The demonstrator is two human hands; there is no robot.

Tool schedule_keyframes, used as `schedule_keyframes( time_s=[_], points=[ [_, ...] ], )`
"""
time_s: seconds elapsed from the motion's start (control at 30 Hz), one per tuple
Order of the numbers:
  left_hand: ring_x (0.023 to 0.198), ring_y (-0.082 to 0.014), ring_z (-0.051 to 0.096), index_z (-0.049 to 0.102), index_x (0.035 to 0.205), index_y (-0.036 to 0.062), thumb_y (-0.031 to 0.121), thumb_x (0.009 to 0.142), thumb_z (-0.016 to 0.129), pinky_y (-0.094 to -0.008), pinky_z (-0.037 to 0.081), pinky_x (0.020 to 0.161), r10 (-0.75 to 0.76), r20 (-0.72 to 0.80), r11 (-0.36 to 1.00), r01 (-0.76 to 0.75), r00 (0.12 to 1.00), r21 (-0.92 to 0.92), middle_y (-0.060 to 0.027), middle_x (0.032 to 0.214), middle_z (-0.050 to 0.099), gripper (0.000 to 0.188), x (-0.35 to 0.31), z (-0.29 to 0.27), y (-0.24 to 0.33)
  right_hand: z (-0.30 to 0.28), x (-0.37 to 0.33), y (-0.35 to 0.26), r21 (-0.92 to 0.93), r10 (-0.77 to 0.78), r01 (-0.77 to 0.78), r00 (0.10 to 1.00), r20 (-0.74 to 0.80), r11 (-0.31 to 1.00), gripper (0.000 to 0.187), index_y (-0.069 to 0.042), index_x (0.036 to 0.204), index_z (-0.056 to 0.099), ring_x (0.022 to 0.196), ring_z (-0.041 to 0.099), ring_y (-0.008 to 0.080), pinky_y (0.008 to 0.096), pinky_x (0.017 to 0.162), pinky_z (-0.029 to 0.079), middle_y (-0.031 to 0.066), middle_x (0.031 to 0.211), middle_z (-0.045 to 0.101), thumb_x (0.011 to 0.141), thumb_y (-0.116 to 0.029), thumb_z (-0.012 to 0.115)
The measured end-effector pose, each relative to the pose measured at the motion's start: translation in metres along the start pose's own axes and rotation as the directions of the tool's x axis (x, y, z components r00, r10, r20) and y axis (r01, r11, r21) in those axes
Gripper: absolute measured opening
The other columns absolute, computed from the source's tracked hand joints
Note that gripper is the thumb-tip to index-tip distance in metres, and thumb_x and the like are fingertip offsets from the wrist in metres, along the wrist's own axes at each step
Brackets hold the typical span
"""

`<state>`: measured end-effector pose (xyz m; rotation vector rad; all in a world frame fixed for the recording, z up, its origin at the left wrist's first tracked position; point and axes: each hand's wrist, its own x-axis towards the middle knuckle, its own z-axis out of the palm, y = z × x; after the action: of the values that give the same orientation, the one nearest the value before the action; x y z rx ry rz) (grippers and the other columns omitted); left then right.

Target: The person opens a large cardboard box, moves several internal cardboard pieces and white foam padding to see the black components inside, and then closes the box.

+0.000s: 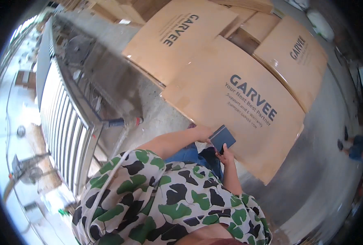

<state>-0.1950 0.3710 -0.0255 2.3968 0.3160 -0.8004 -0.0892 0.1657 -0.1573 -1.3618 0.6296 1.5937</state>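
In front of my body I hold a small dark blue rectangular thing [223, 139] that looks like a notebook with a pale edge; its exact kind is unclear. My right hand [226, 156] grips it at the lower edge, thumb on its face and other fingers mostly hidden. At its left edge is my left hand [203, 133], touching it, but its fingertips are hidden, so I cannot tell how they close. Just beyond both hands lies the near corner area of a large brown cardboard carton [206, 85] with dark print.
More big cartons stand behind and beside it, one at the far left [169, 32] and one at the right [300, 61]. A metal roller conveyor [63, 130] runs along my left, with a fan [30, 173] beyond it. Another person [356, 148] is at the far right.
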Motion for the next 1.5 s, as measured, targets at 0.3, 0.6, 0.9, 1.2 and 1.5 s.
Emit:
schedule_keyframes(
  time_s=[0.3, 0.6, 0.9, 1.2, 1.5],
  points=[
    [0.093, -0.0343, 0.058, 0.062, 0.102, 0.0073, 0.041, 0.079, 0.059, -0.0422, 0.046, 0.082, -0.417, -0.134, 0.843, 0.327, 0.899, -0.427, -0.0165, 0.097, 0.061, 0.041, -0.146, 0.074, -0.03, -0.059, -0.002, -0.106, -0.945, -0.5, -0.12, 0.824, -0.266, 0.305, 0.052, 0.006, 0.085, 0.062, 0.066, 0.064, 0.026, 0.0375, 0.049, 0.05, 0.0175, 0.079, 0.064, 0.083, -0.046, 0.058],
    [0.095, -0.035, 0.058, 0.062, 0.104, 0.007, 0.045, 0.078, 0.06, -0.0418, 0.046, 0.084, -0.698, -0.163, 0.624, 0.48, 0.698, -0.616, -0.0193, 0.099, 0.062, 0.046, -0.274, 0.175, -0.098, 0.067, -0.002, -0.091, -0.744, -0.721, -0.346, 0.644, 0.255, -0.572, 0.032, 0.006, 0.095, 0.055, 0.083, 0.065, 0.029, 0.0425, 0.07, 0.052, 0.0182, 0.094, 0.065, 0.084, -0.023, 0.055],
    [0.1, -0.0345, 0.057, 0.062, 0.106, 0.006, 0.04, 0.079, 0.062, -0.0412, 0.045, 0.086, -0.888, -0.183, 0.366, 0.407, 0.422, -0.837, -0.0188, 0.106, 0.061, 0.043, -0.388, 0.211, -0.169, 0.213, 0.046, -0.061, -0.705, -0.459, 0.121, 0.679, 0.572, -0.699, 0.028, 0.005, 0.103, 0.049, 0.09, 0.06, 0.0392, 0.0447, 0.074, 0.049, 0.0241, 0.094, 0.061, 0.087, -0.018, 0.047],
    [0.09, -0.0324, 0.06, 0.062, 0.106, 0.0093, 0.037, 0.082, 0.061, -0.039, 0.048, 0.079, -0.883, -0.26, 0.409, 0.369, 0.39, -0.835, -0.0158, 0.104, 0.062, 0.037, -0.404, 0.16, -0.197, 0.34, 0.074, -0.054, -0.87, -0.539, 0.067, 0.761, 0.361, -0.488, 0.032, 0.008, 0.08, 0.06, 0.085, 0.06, 0.0391, 0.0436, 0.073, 0.049, 0.0282, 0.082, 0.061, 0.086, -0.024, 0.053],
    [0.097, -0.0327, 0.058, 0.06, 0.107, 0.0093, 0.038, 0.083, 0.061, -0.0386, 0.047, 0.084, -0.815, -0.304, 0.528, 0.416, 0.494, -0.74, -0.0143, 0.107, 0.061, 0.037, -0.392, 0.111, -0.231, 0.286, 0.114, -0.038, -0.713, -0.424, 0.124, 0.729, 0.537, -0.69, 0.034, 0.003, 0.068, 0.064, 0.074, 0.059, 0.0393, 0.0446, 0.065, 0.047, 0.0223, 0.074, 0.061, 0.085, -0.023, 0.05]
  ],
)
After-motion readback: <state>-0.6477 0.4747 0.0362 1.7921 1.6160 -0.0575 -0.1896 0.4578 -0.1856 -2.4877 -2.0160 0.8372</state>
